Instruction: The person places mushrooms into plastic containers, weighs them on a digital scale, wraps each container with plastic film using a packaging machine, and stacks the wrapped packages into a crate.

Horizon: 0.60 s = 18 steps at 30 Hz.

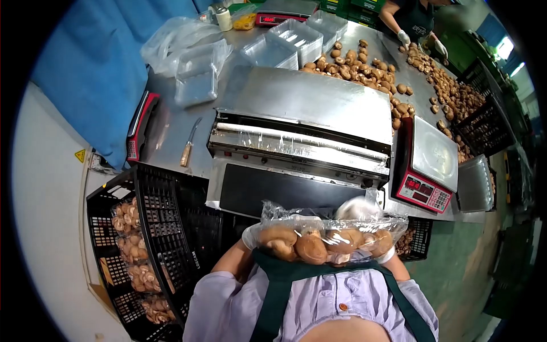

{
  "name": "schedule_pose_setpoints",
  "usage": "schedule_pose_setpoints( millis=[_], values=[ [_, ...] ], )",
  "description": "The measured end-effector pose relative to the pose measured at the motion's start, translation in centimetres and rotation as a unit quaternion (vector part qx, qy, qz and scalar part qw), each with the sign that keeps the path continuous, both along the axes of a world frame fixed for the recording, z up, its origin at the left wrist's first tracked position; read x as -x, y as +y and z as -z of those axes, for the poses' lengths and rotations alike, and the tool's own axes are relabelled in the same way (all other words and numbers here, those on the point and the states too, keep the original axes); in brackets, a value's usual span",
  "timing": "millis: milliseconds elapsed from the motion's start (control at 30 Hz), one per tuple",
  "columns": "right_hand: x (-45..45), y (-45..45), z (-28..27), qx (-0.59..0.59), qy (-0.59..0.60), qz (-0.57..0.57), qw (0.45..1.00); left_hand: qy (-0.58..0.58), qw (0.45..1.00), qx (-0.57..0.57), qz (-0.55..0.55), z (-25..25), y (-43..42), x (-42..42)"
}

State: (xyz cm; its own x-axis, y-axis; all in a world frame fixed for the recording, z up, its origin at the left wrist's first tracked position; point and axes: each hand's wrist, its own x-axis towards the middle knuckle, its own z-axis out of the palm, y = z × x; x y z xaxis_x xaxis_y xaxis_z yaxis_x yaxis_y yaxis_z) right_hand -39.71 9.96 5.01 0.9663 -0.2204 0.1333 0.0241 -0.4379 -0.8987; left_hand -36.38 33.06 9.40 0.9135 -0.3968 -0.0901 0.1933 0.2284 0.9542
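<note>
A tray of brown shiitake mushrooms (pixel 312 248) in clear plastic film is tilted up close to my chest, its mushrooms facing me. Loose film stands up in wrinkles along its upper edge. My left hand (pixel 250 235), in a white glove, grips the pack's left end, with most fingers hidden behind it. At the right end my gloved right hand (pixel 360 210) closes around the pack, partly covered by shiny film. Just beyond the pack lies the dark plate (pixel 265 191) of a film-wrapping machine (pixel 310 102), with a film roll (pixel 296 139) across it.
A red scale (pixel 424 191) stands right of the machine, a knife (pixel 190 145) to its left. Clear trays (pixel 270 51) and loose mushrooms (pixel 356 68) lie behind. A black crate (pixel 142 228) with packed mushrooms stands left. A co-worker's gloved hand (pixel 403 39) is near mushrooms.
</note>
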Motion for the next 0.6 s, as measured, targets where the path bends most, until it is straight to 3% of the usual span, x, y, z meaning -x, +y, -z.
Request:
schedule_pose_setpoints(
  millis=[33,67,100,133,167,200,233,300,367,400,467,500,533,567,600],
  values=[
    [-4.2,-2.2,-4.0,-0.255,0.054,-0.153,0.953,-0.007,1.000,-0.002,0.011,-0.1,-0.3,0.1],
    [-8.5,-4.4,-8.6,-0.486,0.103,-0.290,0.818,-0.015,1.000,-0.005,0.025,-0.3,-0.4,0.2],
    [-8.5,-4.4,-9.7,-0.551,0.040,-0.301,0.777,-0.026,0.999,-0.009,0.043,-0.5,-0.6,0.3],
    [-8.5,-4.3,-10.6,-0.611,-0.023,-0.309,0.728,-0.039,0.997,-0.012,0.059,-0.6,-0.8,0.4],
    [-10.4,-3.2,-12.3,-0.548,-0.074,-0.534,0.640,-0.053,0.995,-0.018,0.079,-0.9,-1.0,0.5],
    [-11.6,-0.7,-15.0,-0.459,-0.120,-0.671,0.571,-0.071,0.992,-0.026,0.097,-1.2,-1.1,0.6],
    [-11.6,0.7,-16.1,-0.424,-0.121,-0.722,0.533,-0.089,0.989,-0.033,0.113,-1.5,-1.3,0.6],
    [-9.7,1.9,-14.9,-0.402,0.035,-0.700,0.590,-0.122,0.982,-0.052,0.133,-2.1,-1.1,0.8],
    [-7.2,1.8,-12.4,-0.348,0.306,-0.565,0.683,-0.158,0.975,-0.086,0.130,-2.5,-0.3,0.7],
    [-6.6,1.9,-11.5,-0.335,0.398,-0.503,0.691,-0.165,0.975,-0.098,0.114,-2.6,0.3,0.5],
    [-6.3,2.9,-10.5,-0.377,0.547,-0.379,0.645,-0.133,0.983,-0.112,0.051,-2.9,2.6,0.2],
    [-6.6,3.2,-10.8,-0.477,0.611,-0.318,0.546,0.013,0.999,-0.049,0.002,-3.4,3.9,-0.1],
    [-6.4,3.1,-11.9,-0.470,0.616,-0.331,0.538,0.157,0.986,0.021,-0.055,-4.4,5.4,-0.2],
    [-5.8,2.3,-13.0,-0.258,0.516,-0.397,0.714,0.116,0.991,-0.004,-0.061,-6.6,6.7,-0.4],
    [-5.5,1.5,-13.1,-0.029,0.359,-0.436,0.825,0.030,0.995,-0.082,-0.054,-9.4,7.4,-0.5]
  ],
)
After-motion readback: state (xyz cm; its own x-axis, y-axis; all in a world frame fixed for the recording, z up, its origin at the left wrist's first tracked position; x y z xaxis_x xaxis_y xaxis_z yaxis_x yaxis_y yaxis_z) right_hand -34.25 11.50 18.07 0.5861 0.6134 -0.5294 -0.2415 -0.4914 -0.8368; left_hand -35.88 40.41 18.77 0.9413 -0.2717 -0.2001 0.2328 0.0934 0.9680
